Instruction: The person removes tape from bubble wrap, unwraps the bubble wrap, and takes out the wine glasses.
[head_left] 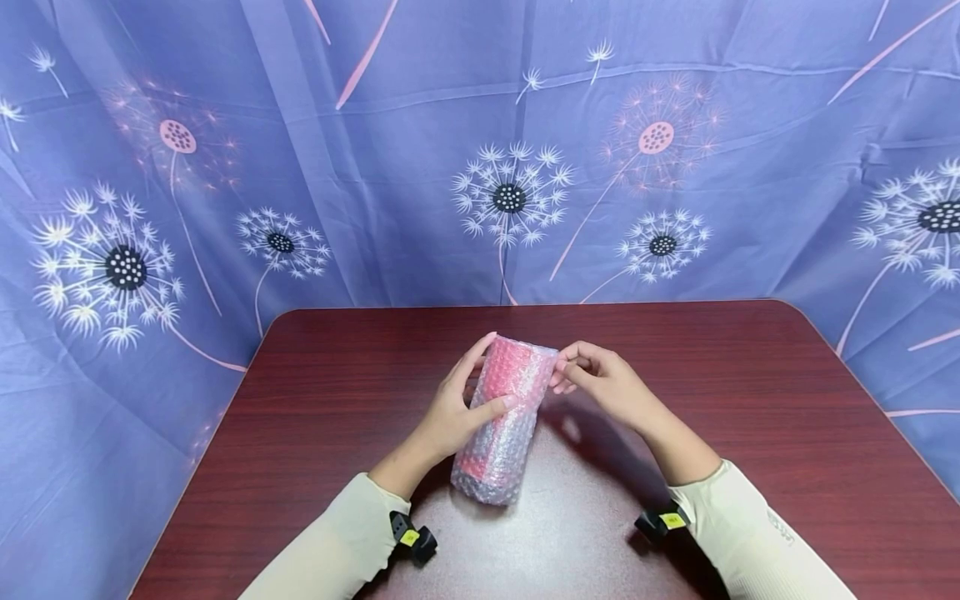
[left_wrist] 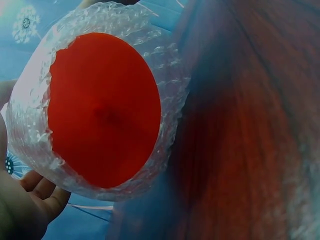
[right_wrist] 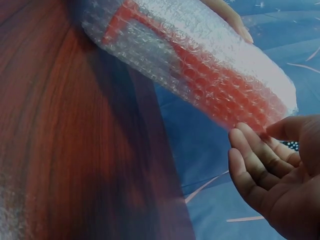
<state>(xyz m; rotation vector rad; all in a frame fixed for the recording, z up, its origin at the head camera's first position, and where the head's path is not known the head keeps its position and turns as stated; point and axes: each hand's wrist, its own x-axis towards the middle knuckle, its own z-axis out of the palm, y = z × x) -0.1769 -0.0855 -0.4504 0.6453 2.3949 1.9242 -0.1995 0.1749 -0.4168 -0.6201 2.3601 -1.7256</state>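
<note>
A roughly cylindrical red object wrapped in clear bubble wrap (head_left: 498,450) is tilted over the table in the head view. My left hand (head_left: 453,417) grips it from the left, with the thumb across its front and the fingers around the far side. At its upper right corner, my right hand (head_left: 607,387) pinches the wrap's edge between thumb and forefinger; the other fingers curl loosely in the right wrist view. The left wrist view looks into one end, where a smooth, round red face (left_wrist: 105,110) shows inside the bubble wrap (left_wrist: 30,110).
The dark red wooden table (head_left: 337,375) spreads beneath both hands. Behind it hangs a blue cloth (head_left: 405,208) with a dandelion print, close along the table's back and sides. Black wrist cameras (head_left: 423,546) are worn at both cream sleeves (head_left: 330,533).
</note>
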